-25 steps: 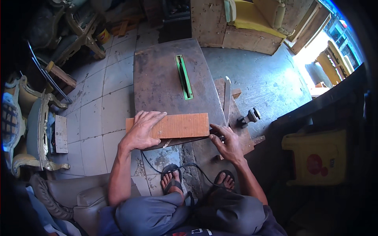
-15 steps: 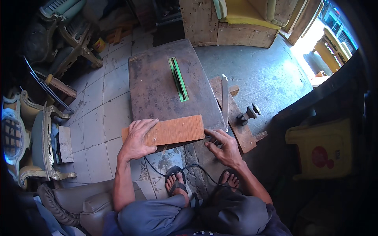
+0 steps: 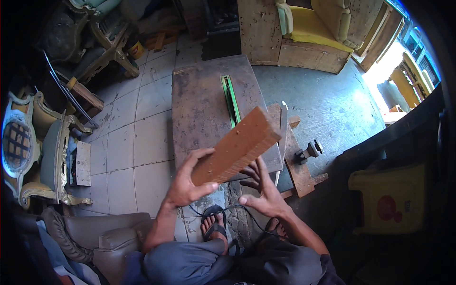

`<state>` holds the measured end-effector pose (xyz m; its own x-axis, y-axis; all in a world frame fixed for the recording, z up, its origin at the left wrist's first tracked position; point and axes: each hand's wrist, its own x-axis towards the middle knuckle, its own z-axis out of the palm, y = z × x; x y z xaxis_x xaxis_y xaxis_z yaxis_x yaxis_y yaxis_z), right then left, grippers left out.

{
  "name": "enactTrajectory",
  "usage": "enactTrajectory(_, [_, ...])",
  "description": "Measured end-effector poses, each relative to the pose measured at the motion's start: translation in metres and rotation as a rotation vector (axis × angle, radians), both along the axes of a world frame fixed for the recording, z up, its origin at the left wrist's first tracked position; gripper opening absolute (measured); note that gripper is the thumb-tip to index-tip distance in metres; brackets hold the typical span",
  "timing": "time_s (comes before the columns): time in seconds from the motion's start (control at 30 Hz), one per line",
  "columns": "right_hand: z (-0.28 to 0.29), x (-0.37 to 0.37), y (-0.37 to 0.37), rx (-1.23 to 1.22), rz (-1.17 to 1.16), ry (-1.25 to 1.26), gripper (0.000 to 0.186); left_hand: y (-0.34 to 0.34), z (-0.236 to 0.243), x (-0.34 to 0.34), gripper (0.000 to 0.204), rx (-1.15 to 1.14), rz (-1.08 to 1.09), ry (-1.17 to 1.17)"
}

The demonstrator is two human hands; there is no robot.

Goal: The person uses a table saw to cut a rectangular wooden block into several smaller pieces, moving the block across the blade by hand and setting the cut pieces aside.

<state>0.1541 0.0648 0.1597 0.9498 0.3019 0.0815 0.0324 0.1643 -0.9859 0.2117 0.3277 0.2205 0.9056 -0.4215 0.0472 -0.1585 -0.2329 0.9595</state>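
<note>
My left hand (image 3: 186, 183) grips the near-left end of a thick reddish-brown wooden block (image 3: 235, 147), thumb on the near edge and fingers over the far one. The block is tilted, its free end raised toward the upper right over the table. Below its right part is my right hand (image 3: 266, 192), fingers spread and thumb apart; some fingertips pass behind the block, and whether they touch it I cannot tell. Under the block lies a worn brown tabletop (image 3: 197, 104) with a green-edged slot (image 3: 231, 100) in it.
A wooden board with a dark metal clamp-like part (image 3: 309, 151) juts out right of the table. Carved chair frames (image 3: 59, 156) stand at left, a yellow stool (image 3: 389, 199) at right, and a yellow-seated wooden armchair frame (image 3: 313, 28) at the back. A black cable (image 3: 247, 211) runs by my feet.
The block has been lifted off the near edge of the tabletop and turned, its right end swinging up and away. My right hand has shifted left and spread its fingers beneath it.
</note>
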Motion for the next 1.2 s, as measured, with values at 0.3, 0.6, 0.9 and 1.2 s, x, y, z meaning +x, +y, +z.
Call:
enactTrajectory(0.3, [0.017,0.000,0.021,0.153,-0.181,0.086,0.071,-0.044,0.003,-0.010,0.078,-0.125,0.081,-0.013])
enactTrajectory(0.6, [0.016,-0.018,0.051,0.350,0.137,0.031,0.075,-0.021,-0.018,-0.001,0.101,-0.015,0.087,-0.014])
enactTrajectory(0.9, [0.021,0.004,-0.006,-0.565,-0.322,-0.407,0.056,0.006,0.002,0.080,0.086,0.169,-0.365,0.197])
enactTrajectory(1.2, [-0.027,0.050,-0.015,-0.817,-0.390,-0.349,0.058,0.004,-0.005,0.112,0.081,0.690,-0.407,-0.100])
